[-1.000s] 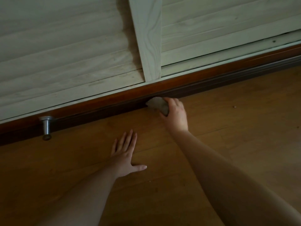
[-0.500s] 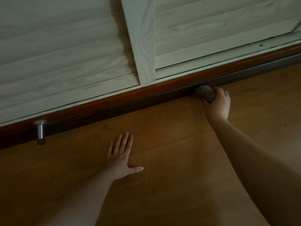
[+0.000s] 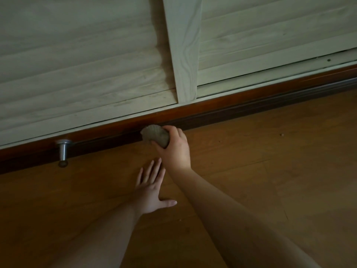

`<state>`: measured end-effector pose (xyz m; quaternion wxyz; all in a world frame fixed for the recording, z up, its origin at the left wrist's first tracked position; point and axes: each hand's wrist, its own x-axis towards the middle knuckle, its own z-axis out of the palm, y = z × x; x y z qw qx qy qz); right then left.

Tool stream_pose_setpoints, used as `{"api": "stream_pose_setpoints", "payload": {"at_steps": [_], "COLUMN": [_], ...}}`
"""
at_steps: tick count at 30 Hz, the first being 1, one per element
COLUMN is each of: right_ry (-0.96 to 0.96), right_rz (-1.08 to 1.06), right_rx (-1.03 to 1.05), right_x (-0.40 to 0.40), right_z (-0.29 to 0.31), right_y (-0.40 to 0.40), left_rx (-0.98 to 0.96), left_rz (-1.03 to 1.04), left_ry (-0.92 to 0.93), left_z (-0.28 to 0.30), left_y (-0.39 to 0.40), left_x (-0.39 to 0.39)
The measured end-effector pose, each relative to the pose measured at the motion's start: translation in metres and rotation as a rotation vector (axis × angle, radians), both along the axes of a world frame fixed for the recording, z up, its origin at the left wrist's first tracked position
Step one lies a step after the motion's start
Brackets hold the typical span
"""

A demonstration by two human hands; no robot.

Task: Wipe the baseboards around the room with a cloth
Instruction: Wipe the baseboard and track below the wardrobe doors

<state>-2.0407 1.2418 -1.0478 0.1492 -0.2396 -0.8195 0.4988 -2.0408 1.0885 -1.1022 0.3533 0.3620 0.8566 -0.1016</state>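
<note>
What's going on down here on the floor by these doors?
A person is wiping the dark wooden baseboard that runs under pale slatted doors. The right hand holds a bunched grey cloth in its grip and presses it against the baseboard, just left of the doors' upright post. The left hand lies flat on the wooden floor, fingers spread, propping the person up. A metal doorstop stands out from the baseboard further left.

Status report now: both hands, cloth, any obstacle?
Right hand grips cloth against baseboard. Left hand flat on floor. Metal doorstop ahead, leftward.
</note>
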Motion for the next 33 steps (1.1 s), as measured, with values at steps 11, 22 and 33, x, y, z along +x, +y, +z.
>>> {"api": "stream_pose_setpoints", "payload": {"at_steps": [11, 22, 33], "right_ry": [-0.072, -0.196, -0.183], "right_rz": [-0.161, -0.459, -0.524], "right_rx": [0.085, 0.122, -0.045], "right_x": [0.026, 0.076, 0.093], "right_z": [0.003, 0.021, -0.019], "right_y": [0.113, 0.247, 0.195], "left_rx": [-0.008, -0.035, 0.131], "left_rz": [0.038, 0.050, -0.112], "left_ry": [-0.034, -0.047, 0.008], "left_z": [0.011, 0.013, 0.028], "left_y": [0.007, 0.009, 0.118], "left_x": [0.001, 0.000, 0.013]}}
